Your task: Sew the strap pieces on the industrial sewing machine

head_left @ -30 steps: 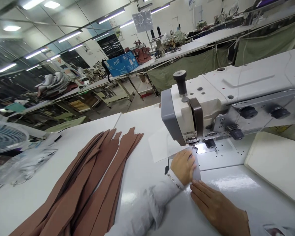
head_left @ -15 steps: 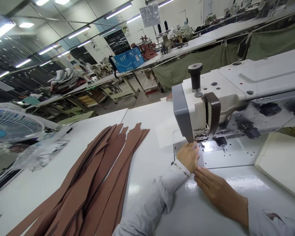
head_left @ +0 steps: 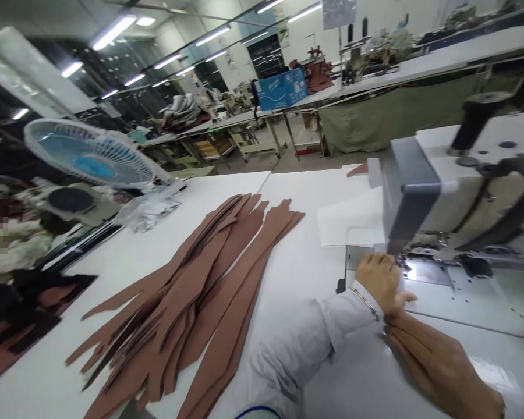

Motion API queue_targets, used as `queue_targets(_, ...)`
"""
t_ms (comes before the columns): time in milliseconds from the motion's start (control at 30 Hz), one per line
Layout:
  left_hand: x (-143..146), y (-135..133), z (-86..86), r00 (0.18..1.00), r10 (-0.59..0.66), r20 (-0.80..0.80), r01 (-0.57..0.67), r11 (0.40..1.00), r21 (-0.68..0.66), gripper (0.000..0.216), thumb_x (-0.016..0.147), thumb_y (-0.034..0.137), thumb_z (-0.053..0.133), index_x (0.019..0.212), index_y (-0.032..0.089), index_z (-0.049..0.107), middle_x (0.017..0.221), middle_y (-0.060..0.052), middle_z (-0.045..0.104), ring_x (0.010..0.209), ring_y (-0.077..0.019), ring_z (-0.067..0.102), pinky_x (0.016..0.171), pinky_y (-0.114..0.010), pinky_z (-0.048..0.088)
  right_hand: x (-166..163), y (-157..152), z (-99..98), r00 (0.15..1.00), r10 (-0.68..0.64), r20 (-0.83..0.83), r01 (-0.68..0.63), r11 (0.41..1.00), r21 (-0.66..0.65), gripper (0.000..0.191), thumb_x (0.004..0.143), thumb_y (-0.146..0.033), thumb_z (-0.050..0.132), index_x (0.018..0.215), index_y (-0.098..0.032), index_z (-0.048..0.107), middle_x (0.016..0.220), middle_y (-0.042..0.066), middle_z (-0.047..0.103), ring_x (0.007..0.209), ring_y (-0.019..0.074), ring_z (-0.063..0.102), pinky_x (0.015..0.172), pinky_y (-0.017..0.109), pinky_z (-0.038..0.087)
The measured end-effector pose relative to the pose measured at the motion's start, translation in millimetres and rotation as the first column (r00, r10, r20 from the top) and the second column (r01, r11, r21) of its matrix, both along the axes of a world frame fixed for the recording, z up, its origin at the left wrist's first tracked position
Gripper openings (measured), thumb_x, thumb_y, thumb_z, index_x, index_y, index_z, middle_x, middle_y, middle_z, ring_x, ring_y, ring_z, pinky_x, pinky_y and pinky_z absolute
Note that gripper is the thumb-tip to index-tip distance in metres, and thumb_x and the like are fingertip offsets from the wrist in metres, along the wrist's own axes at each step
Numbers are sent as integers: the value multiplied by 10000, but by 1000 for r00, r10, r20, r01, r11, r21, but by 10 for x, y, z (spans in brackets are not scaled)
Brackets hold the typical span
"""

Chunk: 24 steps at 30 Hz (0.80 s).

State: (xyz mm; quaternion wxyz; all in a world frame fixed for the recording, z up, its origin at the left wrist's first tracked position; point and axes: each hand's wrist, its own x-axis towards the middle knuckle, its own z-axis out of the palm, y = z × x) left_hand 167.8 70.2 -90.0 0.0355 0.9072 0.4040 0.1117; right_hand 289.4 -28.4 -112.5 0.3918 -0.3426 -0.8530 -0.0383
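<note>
Clearly, in the head view, you have both hands close together at the front of the sewing machine (head_left: 414,192), on the right side of your table (head_left: 301,279). Your left hand (head_left: 379,282) lies palm down just beside the lit metal plate (head_left: 428,272), its fingers close together and pointing toward the machine's head, its thumb spread out to the right. Whatever is under that palm is covered, so you cannot tell whether the hand grips or only presses. Your right hand (head_left: 436,358) comes in from the lower right, its fingers straight and side by side, their tips meeting the base of your left hand; whether it pinches anything is hidden too. You wear a thin metal bracelet (head_left: 367,304) over the cuff of your pale left sleeve (head_left: 305,337).

Left of that sleeve, well apart from your hands, a loose pile of brown strips (head_left: 209,273) fans out across the table. A white sheet (head_left: 353,218) lies just beyond your left hand. Farther left you have a clear plastic bag (head_left: 148,210) and a fan (head_left: 91,160); a blue box (head_left: 282,90) stands in the background.
</note>
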Motion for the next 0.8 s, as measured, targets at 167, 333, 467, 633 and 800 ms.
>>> queue_targets(167,19,-31,-28,999,39,23,-41,995,91,390,815,461,521,925,97,609,1047,-124,562,1023,-261,467,906,-424,347,64,2,-15,999,12,-33,-12,1000,-2,208,820,-112,593,1022,-150,620,968,60,669,908,189,629,854,314,502)
queue_targets(333,40,-60,-40,996,74,40,-78,991,111,354,782,393,545,921,77,622,1091,-164,546,1062,-313,438,903,-460,326,111,17,-89,1000,-31,5,31,1000,0,272,807,-184,612,1076,-214,614,982,24,662,858,204,640,837,332,506)
queue_targets(467,42,-30,-40,997,63,49,-68,993,102,319,744,324,553,922,67,620,1099,-198,549,1048,-313,451,899,-480,317,103,15,-86,998,-44,45,43,999,12,268,792,-151,626,1058,-181,617,1005,44,656,892,204,634,885,332,487)
queue_targets(633,-39,70,-37,998,56,31,-59,993,104,304,757,283,528,967,90,634,1117,-171,567,1041,-311,478,942,-512,269,20,-3,4,991,-86,103,91,995,-44,227,848,-185,567,1072,-169,605,1051,50,647,933,197,627,892,316,483)
queue_targets(800,-165,331,-35,995,91,30,-93,993,77,250,844,174,421,894,170,666,1009,-79,636,954,-240,550,1003,-518,201,8,-30,13,990,-92,103,97,995,-38,230,840,-177,581,1068,-158,600,1054,52,646,950,197,620,895,323,483)
